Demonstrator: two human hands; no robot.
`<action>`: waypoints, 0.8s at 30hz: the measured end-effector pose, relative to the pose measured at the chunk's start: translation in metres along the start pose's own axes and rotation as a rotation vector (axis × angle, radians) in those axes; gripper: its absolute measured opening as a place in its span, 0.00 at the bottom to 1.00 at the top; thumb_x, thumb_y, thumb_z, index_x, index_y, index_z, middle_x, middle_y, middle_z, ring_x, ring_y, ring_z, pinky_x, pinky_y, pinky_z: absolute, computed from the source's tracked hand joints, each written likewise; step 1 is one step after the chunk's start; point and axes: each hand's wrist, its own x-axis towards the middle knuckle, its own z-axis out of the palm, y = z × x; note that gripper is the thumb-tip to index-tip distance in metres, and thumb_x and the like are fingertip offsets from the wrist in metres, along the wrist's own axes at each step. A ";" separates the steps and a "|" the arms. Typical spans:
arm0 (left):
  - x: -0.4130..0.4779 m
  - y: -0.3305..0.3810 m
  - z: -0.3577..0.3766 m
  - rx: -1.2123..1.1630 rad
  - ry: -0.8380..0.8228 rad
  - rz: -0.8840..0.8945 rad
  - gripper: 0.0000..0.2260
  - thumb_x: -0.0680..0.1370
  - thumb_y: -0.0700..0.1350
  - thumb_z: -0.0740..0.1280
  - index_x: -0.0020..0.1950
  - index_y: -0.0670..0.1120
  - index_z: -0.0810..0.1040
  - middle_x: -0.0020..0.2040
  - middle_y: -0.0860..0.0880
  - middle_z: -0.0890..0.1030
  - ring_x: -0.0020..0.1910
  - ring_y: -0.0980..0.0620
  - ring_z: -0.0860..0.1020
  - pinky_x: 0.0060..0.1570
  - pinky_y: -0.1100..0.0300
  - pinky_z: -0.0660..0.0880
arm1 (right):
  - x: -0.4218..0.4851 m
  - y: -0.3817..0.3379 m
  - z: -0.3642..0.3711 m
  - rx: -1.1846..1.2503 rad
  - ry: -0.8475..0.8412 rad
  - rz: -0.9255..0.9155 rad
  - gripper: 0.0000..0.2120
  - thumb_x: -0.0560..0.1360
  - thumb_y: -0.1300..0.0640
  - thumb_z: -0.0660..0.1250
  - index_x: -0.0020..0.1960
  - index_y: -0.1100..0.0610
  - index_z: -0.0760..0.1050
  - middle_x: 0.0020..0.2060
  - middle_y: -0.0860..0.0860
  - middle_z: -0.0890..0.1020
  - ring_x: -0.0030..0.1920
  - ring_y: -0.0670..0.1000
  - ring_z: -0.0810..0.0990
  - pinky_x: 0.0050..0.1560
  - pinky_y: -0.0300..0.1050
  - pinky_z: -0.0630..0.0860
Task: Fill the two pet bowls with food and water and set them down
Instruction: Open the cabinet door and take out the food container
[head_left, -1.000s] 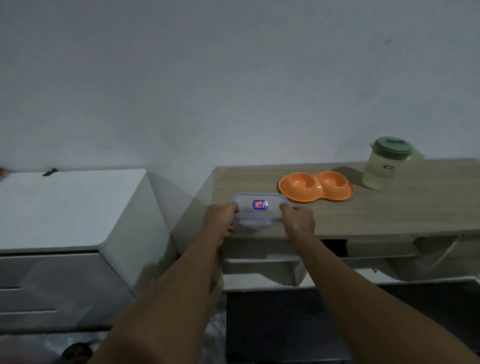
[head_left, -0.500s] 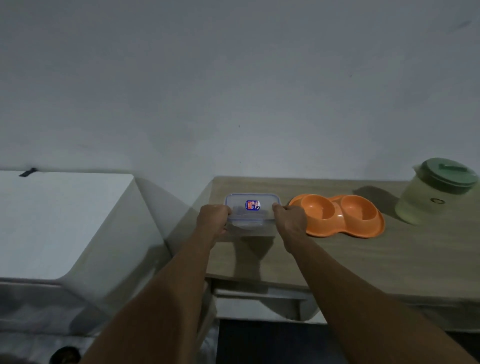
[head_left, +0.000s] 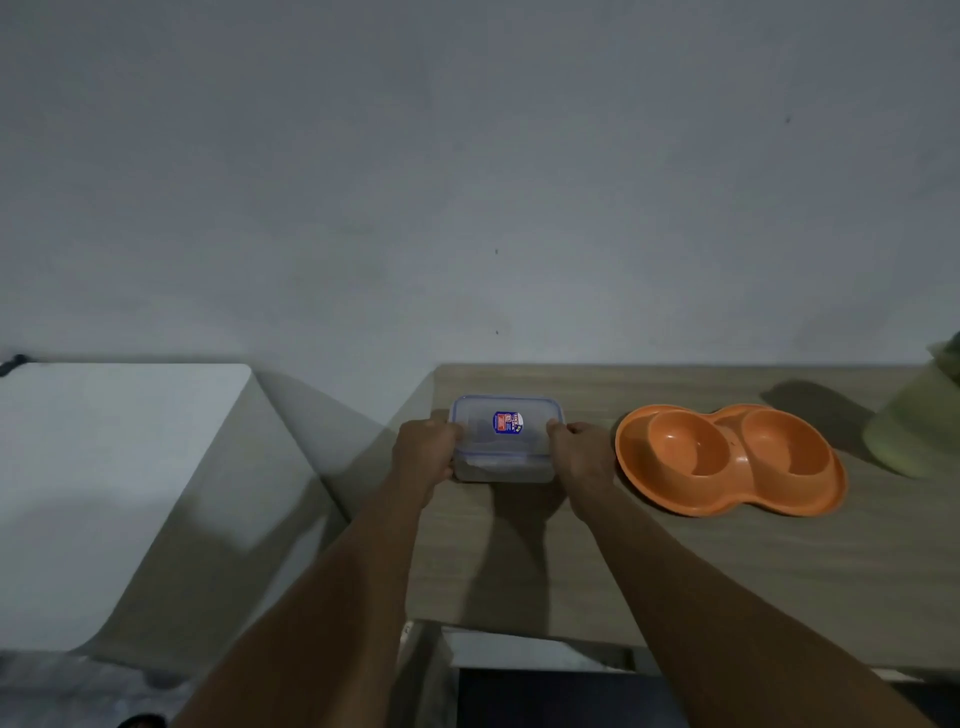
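- Near the wooden table's (head_left: 727, 582) left end, the left hand (head_left: 423, 457) and right hand (head_left: 582, 457) each clasp one short side of a clear lidded food container (head_left: 506, 441), fingers curled on its edges; lift can't be told.
- Just right of the right hand lies the orange double pet bowl (head_left: 727, 460), both wells empty.
- Farther right, a pale green pitcher (head_left: 919, 426) is cut off by the frame.
- Left, apart from the table, stands a white cabinet (head_left: 104, 467).

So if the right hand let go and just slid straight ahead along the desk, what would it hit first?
Probably nothing until the wall. The right hand points away from the body, passing between the clear lidded container and the orange double pet bowl, though depth is hard to judge here.
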 end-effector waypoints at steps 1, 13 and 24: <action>0.007 -0.001 -0.001 0.011 0.001 0.006 0.05 0.75 0.41 0.69 0.40 0.44 0.77 0.49 0.39 0.82 0.51 0.41 0.82 0.52 0.41 0.80 | 0.003 -0.001 0.004 -0.016 -0.005 -0.006 0.17 0.79 0.51 0.63 0.55 0.64 0.81 0.51 0.61 0.83 0.50 0.59 0.80 0.53 0.53 0.78; 0.041 0.006 0.001 0.051 -0.014 0.021 0.08 0.74 0.47 0.72 0.40 0.44 0.79 0.48 0.39 0.83 0.49 0.41 0.83 0.48 0.43 0.82 | 0.026 -0.011 0.026 -0.160 0.033 -0.090 0.19 0.80 0.48 0.61 0.54 0.64 0.81 0.50 0.63 0.83 0.52 0.63 0.81 0.55 0.58 0.78; 0.036 0.012 0.004 0.081 -0.004 0.008 0.13 0.77 0.47 0.70 0.55 0.39 0.79 0.52 0.40 0.82 0.51 0.42 0.82 0.51 0.45 0.81 | 0.028 -0.014 0.025 -0.178 0.036 -0.094 0.20 0.81 0.49 0.60 0.55 0.65 0.80 0.48 0.62 0.82 0.49 0.59 0.79 0.49 0.52 0.76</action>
